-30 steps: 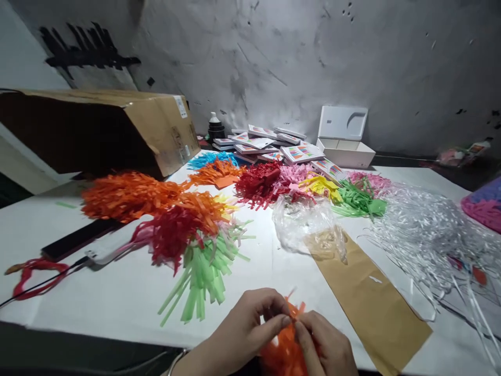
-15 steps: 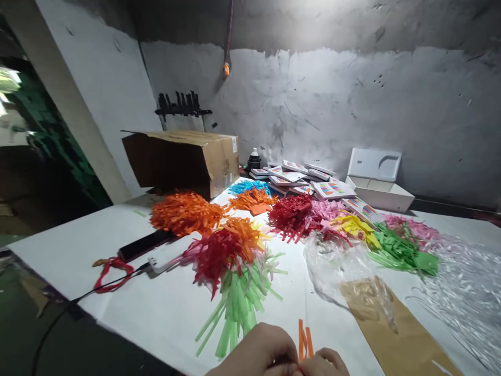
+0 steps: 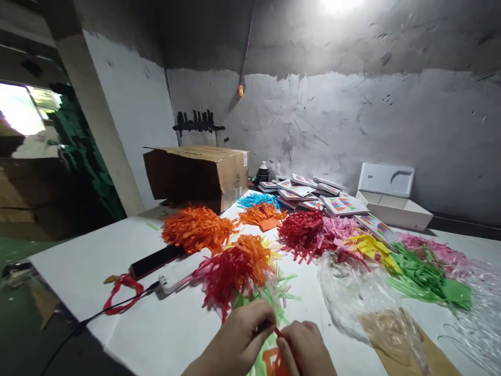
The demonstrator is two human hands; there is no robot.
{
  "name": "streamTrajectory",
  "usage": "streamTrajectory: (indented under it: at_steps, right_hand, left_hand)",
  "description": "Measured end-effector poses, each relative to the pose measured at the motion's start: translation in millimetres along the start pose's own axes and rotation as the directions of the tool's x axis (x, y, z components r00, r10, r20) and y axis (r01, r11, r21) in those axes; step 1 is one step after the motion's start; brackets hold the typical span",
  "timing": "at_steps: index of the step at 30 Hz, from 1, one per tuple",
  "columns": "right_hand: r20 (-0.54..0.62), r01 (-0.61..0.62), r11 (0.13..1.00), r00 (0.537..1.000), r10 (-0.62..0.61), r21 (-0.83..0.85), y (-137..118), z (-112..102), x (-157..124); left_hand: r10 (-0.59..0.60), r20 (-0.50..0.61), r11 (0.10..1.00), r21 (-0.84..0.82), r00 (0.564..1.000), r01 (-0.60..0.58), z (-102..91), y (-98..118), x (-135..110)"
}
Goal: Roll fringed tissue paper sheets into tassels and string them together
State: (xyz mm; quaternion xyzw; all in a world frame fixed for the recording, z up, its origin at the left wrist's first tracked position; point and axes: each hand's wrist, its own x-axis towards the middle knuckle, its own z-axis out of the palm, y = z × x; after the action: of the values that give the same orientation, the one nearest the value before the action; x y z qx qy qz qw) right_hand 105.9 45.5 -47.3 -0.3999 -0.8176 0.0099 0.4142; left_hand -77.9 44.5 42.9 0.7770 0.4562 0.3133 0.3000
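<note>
Fingertips pinched, my left hand [image 3: 246, 331] grips one side of a twisted orange-red piece of a paper tassel [image 3: 278, 332]. My right hand [image 3: 305, 347] closes on the other side, just a finger's width away. Orange paper [image 3: 275, 361] shows below the twist, partly covered by the right fingers. Right behind the hands lies a bunch of crimson fringe [image 3: 227, 277] with an orange fringe tassel [image 3: 252, 256] against it. Pale green strips [image 3: 284, 287] spread out from under that bunch and are partly hidden by my hands.
Orange tassels [image 3: 198, 227], dark red fringe [image 3: 301, 232] and green fringe [image 3: 425, 274] lie farther back. A cardboard box [image 3: 233, 180], printed packets [image 3: 344, 204] and a white box [image 3: 395, 211] stand behind. Clear plastic [image 3: 348, 292] lies right; a phone [image 3: 156, 260] and corded white device [image 3: 182, 274] lie left.
Both hands have risen into fuller view, and the orange strips that pointed up between them now show below the twist. The camera view has tilted up and shifted left.
</note>
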Motion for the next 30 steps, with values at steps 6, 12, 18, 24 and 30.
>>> streamTrajectory:
  at_steps: [6,12,18,24,30]
  right_hand:
    - [0.113,-0.104,0.99,0.989,0.093,0.097,0,2,35]
    - [0.134,-0.245,0.949,0.966,0.221,0.199,17,8,43]
    - [0.172,-0.279,0.937,0.954,0.246,0.21,37,24,15]
    - [0.194,-0.253,0.955,0.956,0.221,0.156,42,27,6]
    - [0.279,-0.184,0.983,0.943,0.18,-0.013,52,30,5]
  left_hand:
    - [-0.015,-0.069,0.996,0.086,0.998,0.021,-15.3,-2,24]
    - [-0.078,-0.188,0.949,0.287,0.979,0.131,-33.7,-17,45]
    - [-0.242,-0.463,0.756,0.461,0.852,0.465,-60.5,-59,81]
    - [-0.303,-0.249,0.757,0.523,0.92,0.391,-6.1,-72,92]
    - [0.006,0.205,0.843,0.525,0.979,-0.115,56.5,-57,71]
